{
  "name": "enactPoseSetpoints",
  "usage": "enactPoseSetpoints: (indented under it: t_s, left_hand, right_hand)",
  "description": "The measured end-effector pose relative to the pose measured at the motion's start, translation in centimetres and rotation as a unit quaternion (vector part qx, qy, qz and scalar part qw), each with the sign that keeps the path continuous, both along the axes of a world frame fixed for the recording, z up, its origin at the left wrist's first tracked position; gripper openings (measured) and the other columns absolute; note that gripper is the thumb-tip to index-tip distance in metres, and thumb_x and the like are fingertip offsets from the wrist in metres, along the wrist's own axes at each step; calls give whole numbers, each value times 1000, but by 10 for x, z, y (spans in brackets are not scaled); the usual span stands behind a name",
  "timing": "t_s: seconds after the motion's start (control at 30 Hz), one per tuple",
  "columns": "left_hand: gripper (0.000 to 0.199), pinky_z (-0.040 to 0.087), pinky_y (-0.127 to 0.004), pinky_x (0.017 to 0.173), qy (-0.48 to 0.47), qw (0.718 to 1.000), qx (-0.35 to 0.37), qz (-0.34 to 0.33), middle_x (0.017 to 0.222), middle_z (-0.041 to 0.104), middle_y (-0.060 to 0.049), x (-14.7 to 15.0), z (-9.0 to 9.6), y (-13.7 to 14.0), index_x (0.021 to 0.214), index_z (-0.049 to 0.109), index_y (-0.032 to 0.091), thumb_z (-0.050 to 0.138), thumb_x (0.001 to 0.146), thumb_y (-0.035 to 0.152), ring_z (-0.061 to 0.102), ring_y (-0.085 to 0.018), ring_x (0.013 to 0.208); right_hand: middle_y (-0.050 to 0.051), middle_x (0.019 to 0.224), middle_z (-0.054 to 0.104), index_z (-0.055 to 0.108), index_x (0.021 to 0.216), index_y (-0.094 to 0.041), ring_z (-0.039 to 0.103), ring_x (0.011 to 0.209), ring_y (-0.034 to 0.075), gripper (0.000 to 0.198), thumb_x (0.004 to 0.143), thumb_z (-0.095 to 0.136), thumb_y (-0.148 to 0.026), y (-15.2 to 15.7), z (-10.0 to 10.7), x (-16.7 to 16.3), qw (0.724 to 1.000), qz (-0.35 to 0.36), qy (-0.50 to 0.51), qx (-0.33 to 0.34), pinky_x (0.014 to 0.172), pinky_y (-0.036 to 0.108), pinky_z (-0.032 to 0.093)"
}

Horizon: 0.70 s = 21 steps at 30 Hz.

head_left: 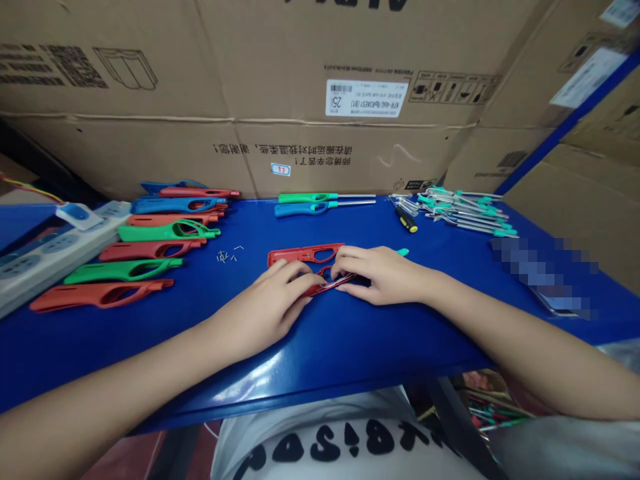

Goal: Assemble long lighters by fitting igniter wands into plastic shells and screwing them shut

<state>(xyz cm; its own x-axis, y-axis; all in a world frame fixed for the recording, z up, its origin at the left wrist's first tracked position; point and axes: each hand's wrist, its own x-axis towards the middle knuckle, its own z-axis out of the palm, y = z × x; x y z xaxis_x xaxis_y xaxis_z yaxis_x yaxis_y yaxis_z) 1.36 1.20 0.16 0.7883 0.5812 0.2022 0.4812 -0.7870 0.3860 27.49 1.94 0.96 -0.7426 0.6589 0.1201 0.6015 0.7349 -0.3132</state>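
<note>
My left hand (273,293) and my right hand (385,275) meet at the middle of the table, fingers closed on a red lighter casing half (316,289). A thin, pale, wire-like strip runs along this half between the fingertips of both hands. Just behind lies another red casing half (300,255), its inner side up, partly covered by my fingers. A teal tip (403,252) sticks out beyond my right hand; what it belongs to is hidden.
Red, green and blue casings (135,269) line the left side beside a white power strip (55,247). Small metal pins (227,256) lie nearby. At the back are two long-nosed lighters (310,209), a screwdriver (406,220) and metal rods with teal ends (470,210). A phone (555,303) lies right.
</note>
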Motion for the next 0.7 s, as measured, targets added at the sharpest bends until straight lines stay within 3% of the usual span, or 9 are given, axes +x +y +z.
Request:
enactPoseSetpoints:
  t_s: [0.2,0.33,0.47,0.57,0.7]
  left_hand:
    - [27,49,-44,104,-27,999,-19,1,123,61,-8,2,1,-1,124,58,22,48,100,17,56,-25,117]
    - [28,49,-43,103,-27,999,-22,-8,119,61,-8,3,1,-2,124,60,23,48,99,15,56,-23,114]
    - [31,49,-42,102,-12,1000,-18,-13,118,60,-8,1,1,-2,127,61,24,49,100,16,56,-23,113]
    - [32,49,-42,102,-2,1000,-12,-17,118,60,-8,0,1,-2,128,61,24,48,100,16,56,-23,113]
    - [33,50,-42,100,10,1000,-5,-22,118,59,-9,0,1,-1,130,61,24,46,101,17,56,-23,113]
  right_hand:
    - [6,114,65,59,105,-22,64,90,17,10,96,56,-26,-4,-5,-9,1000,-3,19,-3,68,28,43]
    - [4,105,65,57,97,-21,62,86,16,7,93,61,-26,-2,-5,-8,997,-17,67,-46,68,26,43]
    - [-3,75,56,57,89,-19,50,63,10,13,90,66,-29,6,-4,-2,984,-37,135,-113,59,23,38]
    - [-7,64,48,57,89,-18,40,52,7,20,90,67,-35,12,-6,2,961,-63,201,-180,52,21,34]
    - [1,81,68,52,91,-18,49,53,7,26,89,68,-39,17,-12,4,905,-80,285,-305,49,21,39]
